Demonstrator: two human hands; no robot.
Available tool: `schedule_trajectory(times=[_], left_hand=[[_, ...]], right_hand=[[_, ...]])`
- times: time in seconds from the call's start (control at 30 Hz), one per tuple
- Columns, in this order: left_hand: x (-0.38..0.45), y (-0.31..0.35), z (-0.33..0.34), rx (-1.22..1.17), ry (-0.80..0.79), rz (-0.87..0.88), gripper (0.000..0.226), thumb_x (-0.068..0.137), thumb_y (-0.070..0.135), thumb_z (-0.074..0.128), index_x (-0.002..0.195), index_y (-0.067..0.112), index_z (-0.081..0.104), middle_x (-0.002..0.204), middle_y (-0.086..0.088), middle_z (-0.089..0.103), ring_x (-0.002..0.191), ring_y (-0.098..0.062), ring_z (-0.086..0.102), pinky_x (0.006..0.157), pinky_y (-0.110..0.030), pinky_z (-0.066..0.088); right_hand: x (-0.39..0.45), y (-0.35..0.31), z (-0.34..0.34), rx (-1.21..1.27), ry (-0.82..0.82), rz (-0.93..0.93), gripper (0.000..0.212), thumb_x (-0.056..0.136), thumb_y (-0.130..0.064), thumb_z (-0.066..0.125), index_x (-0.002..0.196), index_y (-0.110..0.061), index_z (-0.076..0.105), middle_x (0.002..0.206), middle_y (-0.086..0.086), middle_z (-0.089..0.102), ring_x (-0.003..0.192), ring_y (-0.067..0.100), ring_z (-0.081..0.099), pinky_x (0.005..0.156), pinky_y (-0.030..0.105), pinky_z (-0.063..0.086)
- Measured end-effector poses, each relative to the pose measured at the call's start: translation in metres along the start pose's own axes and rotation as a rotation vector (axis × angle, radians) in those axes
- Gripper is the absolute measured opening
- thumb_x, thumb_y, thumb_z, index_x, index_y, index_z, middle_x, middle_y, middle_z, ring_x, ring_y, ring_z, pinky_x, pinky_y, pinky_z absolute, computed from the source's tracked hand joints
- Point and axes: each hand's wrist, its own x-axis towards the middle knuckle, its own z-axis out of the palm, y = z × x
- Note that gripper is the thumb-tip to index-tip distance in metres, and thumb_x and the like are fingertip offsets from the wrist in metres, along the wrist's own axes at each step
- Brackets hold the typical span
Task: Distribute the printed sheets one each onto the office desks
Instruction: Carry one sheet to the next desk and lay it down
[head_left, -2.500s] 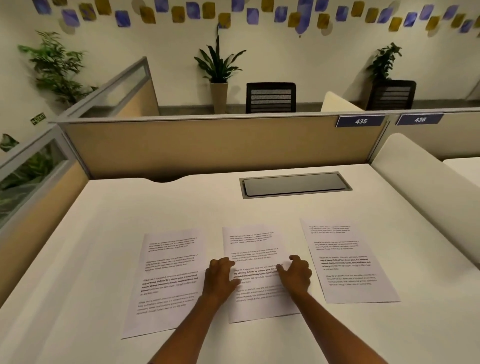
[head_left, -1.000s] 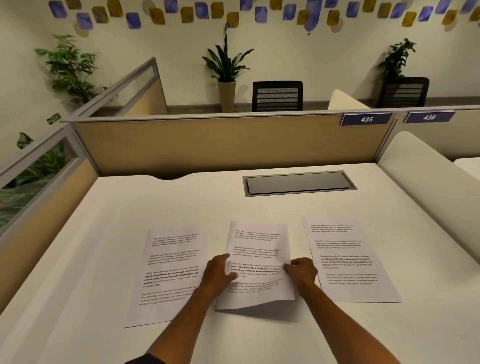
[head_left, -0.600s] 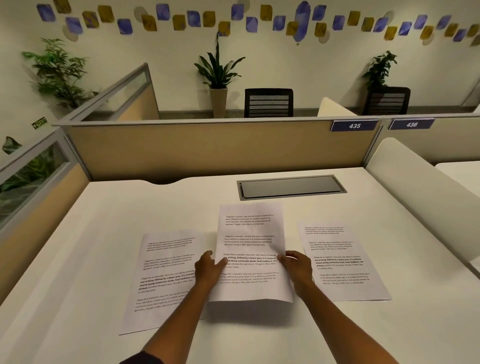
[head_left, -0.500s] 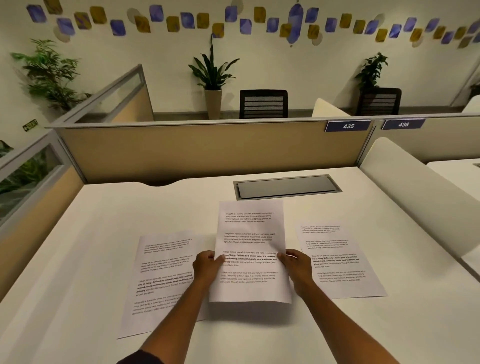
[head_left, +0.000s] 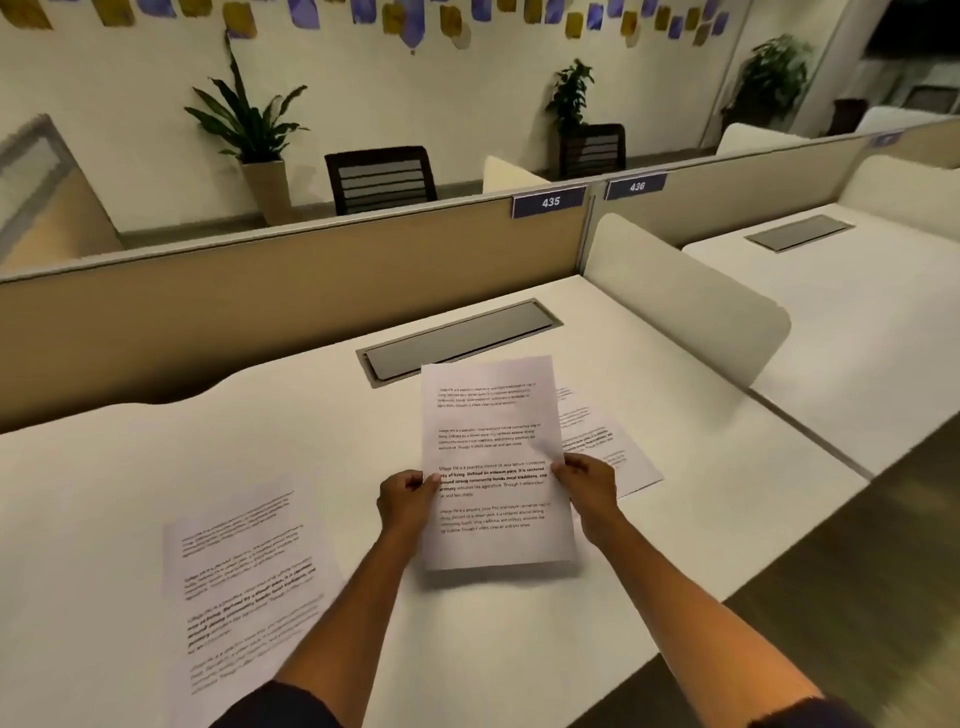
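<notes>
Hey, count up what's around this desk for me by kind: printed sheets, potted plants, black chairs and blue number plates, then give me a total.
White printed sheets: 3, one held, one lying on the left, one lying on the right
Green potted plants: 3
Black slatted chairs: 2
Blue number plates: 3
Total: 11

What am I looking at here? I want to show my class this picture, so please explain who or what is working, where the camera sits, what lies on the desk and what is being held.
No machine is at work: these are a person's two bare hands. The one camera is worn on the person's head and looks forward and down, so both forearms reach in from the bottom edge. The left hand and right hand each pinch a side edge of one printed sheet, lifted off the white desk. Two more sheets lie flat: the left sheet, and the right sheet, partly hidden behind the held one. A grey cable hatch is set into the desk. Signs on the partition read 435 and 436; the neighbouring desk lies to the right.
</notes>
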Motion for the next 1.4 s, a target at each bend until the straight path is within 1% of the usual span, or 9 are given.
schedule_trajectory(times=[0.27, 0.47, 0.63, 0.77, 0.9, 1.0, 1.2, 1.3, 1.4], left_hand=[[-0.026, 0.024, 0.100, 0.028, -0.212, 0.054, 0.026, 0.086, 0.021, 0.070, 0.076, -0.003, 0.067, 0.084, -0.017, 0.073, 0.072, -0.025, 0.059, 0.072, -0.041, 0.054], [-0.056, 0.054, 0.202, 0.086, -0.342, 0.108, 0.026, 0.084, 0.019, 0.072, 0.079, -0.006, 0.066, 0.089, -0.022, 0.073, 0.073, -0.025, 0.062, 0.081, -0.051, 0.057], [-0.095, 0.076, 0.298, 0.135, -0.456, 0.141, 0.021, 0.085, 0.020, 0.071, 0.080, -0.001, 0.069, 0.085, -0.016, 0.073, 0.078, -0.029, 0.067, 0.080, -0.049, 0.058], [-0.129, 0.090, 0.374, 0.163, -0.561, 0.171, 0.019, 0.087, 0.021, 0.070, 0.071, 0.013, 0.066, 0.079, -0.004, 0.071, 0.074, -0.025, 0.066, 0.062, -0.032, 0.054], [-0.161, 0.102, 0.442, 0.183, -0.654, 0.184, 0.018, 0.088, 0.022, 0.069, 0.076, 0.008, 0.066, 0.085, -0.009, 0.072, 0.080, -0.029, 0.068, 0.077, -0.043, 0.058], [-0.179, 0.110, 0.491, 0.210, -0.718, 0.201, 0.020, 0.088, 0.022, 0.069, 0.079, 0.004, 0.068, 0.085, -0.010, 0.072, 0.082, -0.031, 0.069, 0.078, -0.045, 0.058], [-0.197, 0.120, 0.584, 0.263, -0.836, 0.226, 0.019, 0.087, 0.024, 0.069, 0.081, 0.005, 0.070, 0.082, -0.003, 0.073, 0.083, -0.032, 0.070, 0.078, -0.045, 0.058], [-0.200, 0.128, 0.635, 0.256, -0.891, 0.212, 0.025, 0.086, 0.022, 0.070, 0.085, -0.002, 0.068, 0.084, -0.008, 0.073, 0.085, -0.032, 0.070, 0.082, -0.049, 0.057], [-0.197, 0.143, 0.691, 0.242, -0.954, 0.234, 0.025, 0.087, 0.021, 0.070, 0.084, -0.004, 0.068, 0.090, -0.014, 0.074, 0.086, -0.033, 0.069, 0.081, -0.051, 0.056]], right_hand=[[-0.002, 0.015, -0.109, 0.050, 0.208, 0.052, 0.016, 0.086, -0.007, 0.063, 0.096, -0.013, 0.074, 0.101, 0.009, 0.074, 0.097, 0.030, 0.069, 0.094, 0.049, 0.055], [0.008, 0.020, -0.213, 0.132, 0.363, 0.095, 0.017, 0.090, -0.012, 0.063, 0.104, -0.010, 0.071, 0.104, 0.010, 0.072, 0.097, 0.031, 0.068, 0.092, 0.049, 0.055], [0.008, 0.028, -0.309, 0.213, 0.475, 0.105, 0.010, 0.089, -0.010, 0.064, 0.086, -0.018, 0.068, 0.095, 0.011, 0.073, 0.087, 0.029, 0.072, 0.080, 0.047, 0.060], [0.006, 0.035, -0.385, 0.266, 0.537, 0.094, 0.012, 0.089, -0.010, 0.065, 0.086, -0.021, 0.066, 0.089, 0.005, 0.073, 0.080, 0.021, 0.073, 0.067, 0.036, 0.061], [0.007, 0.044, -0.452, 0.298, 0.635, 0.095, 0.007, 0.089, -0.008, 0.065, 0.091, -0.015, 0.066, 0.086, 0.003, 0.071, 0.076, 0.018, 0.071, 0.060, 0.030, 0.058], [0.010, 0.049, -0.496, 0.319, 0.722, 0.099, 0.008, 0.089, -0.007, 0.065, 0.087, -0.014, 0.065, 0.082, 0.001, 0.069, 0.071, 0.014, 0.068, 0.055, 0.023, 0.054], [0.026, 0.069, -0.566, 0.339, 0.881, 0.148, 0.018, 0.089, -0.007, 0.065, 0.077, -0.021, 0.063, 0.082, 0.003, 0.070, 0.073, 0.019, 0.068, 0.071, 0.033, 0.058], [0.045, 0.075, -0.604, 0.341, 0.939, 0.159, 0.006, 0.088, -0.008, 0.067, 0.086, -0.014, 0.066, 0.091, 0.009, 0.072, 0.085, 0.027, 0.069, 0.083, 0.043, 0.059], [0.071, 0.072, -0.642, 0.346, 1.003, 0.155, 0.006, 0.087, -0.008, 0.068, 0.092, -0.012, 0.067, 0.095, 0.011, 0.072, 0.083, 0.025, 0.069, 0.083, 0.041, 0.059]])
